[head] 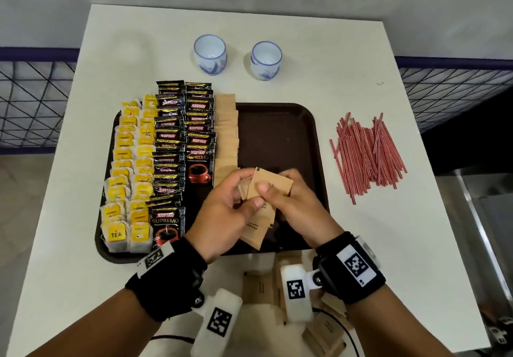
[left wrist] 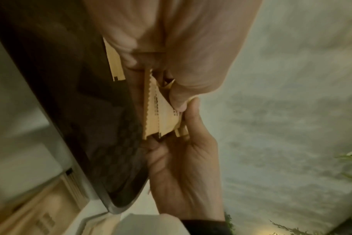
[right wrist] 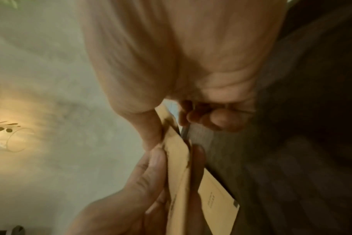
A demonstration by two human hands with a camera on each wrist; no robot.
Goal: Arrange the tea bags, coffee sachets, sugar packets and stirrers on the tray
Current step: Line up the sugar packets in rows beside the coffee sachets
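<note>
Fingers [head: 263,190] pinch sugar packets [head: 270,183] | long axis tilted up-right

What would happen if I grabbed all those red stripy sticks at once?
The stirrers are thin and lie in a loose, criss-crossed pile, so some would probably slip out. They look light, and being round and narrow, dropped ones might roll across the table.

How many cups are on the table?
2: the left cup and the right cup stand side by side on the table, beyond the tray. None seem hidden.
</note>
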